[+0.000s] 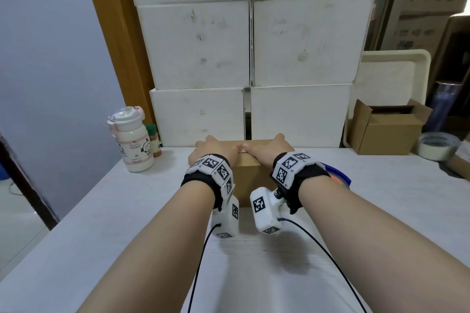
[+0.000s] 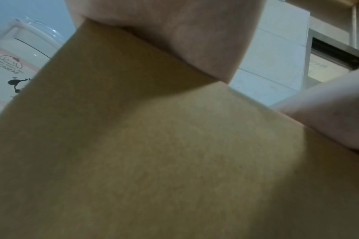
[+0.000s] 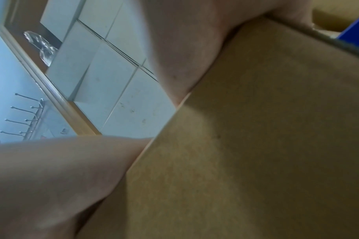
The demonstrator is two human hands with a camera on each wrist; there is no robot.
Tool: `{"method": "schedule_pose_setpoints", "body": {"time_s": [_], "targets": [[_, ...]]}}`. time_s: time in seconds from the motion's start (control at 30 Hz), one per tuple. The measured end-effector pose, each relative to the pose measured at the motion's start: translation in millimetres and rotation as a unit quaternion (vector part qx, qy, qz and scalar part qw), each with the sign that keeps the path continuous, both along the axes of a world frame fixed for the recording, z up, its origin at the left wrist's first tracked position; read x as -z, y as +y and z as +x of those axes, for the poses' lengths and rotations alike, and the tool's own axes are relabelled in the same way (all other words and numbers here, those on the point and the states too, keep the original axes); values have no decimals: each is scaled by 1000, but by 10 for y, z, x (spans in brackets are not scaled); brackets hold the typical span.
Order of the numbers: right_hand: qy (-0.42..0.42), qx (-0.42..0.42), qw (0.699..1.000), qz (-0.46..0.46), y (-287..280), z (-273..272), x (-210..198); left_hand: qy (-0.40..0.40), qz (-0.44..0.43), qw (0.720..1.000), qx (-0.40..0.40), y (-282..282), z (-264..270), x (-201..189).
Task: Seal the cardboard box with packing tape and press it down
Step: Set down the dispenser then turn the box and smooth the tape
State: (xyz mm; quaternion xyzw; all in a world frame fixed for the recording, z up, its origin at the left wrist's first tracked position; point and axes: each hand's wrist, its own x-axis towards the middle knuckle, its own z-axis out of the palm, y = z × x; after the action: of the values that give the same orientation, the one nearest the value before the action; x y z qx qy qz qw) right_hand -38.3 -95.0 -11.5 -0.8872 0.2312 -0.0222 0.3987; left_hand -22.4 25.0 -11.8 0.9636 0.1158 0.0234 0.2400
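Note:
A brown cardboard box (image 1: 250, 178) stands on the white table (image 1: 101, 211), its flaps down. My left hand (image 1: 216, 150) and right hand (image 1: 267, 150) both lie on its top, palms down, and the thumbs meet at the middle seam. The fingertips are hidden past the far edge. In the wrist views the box (image 2: 174, 161) (image 3: 256, 145) fills the picture, with a palm resting on its upper edge. A blue and orange tape dispenser (image 1: 339, 175) lies on the table right of the box, behind my right wrist. I cannot make out tape on the box.
A white bottle (image 1: 133, 140) and a spice jar (image 1: 153, 140) stand at the left. Stacked white boxes (image 1: 249, 46) rise right behind the box. At the right are an open small carton (image 1: 386, 132) and a tape roll (image 1: 437, 146).

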Motion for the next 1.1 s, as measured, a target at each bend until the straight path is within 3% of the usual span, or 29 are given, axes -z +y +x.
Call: {"method": "schedule_pose_setpoints", "body": {"time_s": [0.27, 0.47, 1.1], "targets": [[-12, 12, 1000, -2, 11, 47, 20, -32, -29, 999, -12, 89, 46, 18], [-18, 18, 1000, -15, 15, 44, 17, -21, -113, 993, -37, 111, 120, 121], [-7, -6, 1000, 10, -73, 64, 46, 27, -115, 993, -2, 127, 45, 34]]}}
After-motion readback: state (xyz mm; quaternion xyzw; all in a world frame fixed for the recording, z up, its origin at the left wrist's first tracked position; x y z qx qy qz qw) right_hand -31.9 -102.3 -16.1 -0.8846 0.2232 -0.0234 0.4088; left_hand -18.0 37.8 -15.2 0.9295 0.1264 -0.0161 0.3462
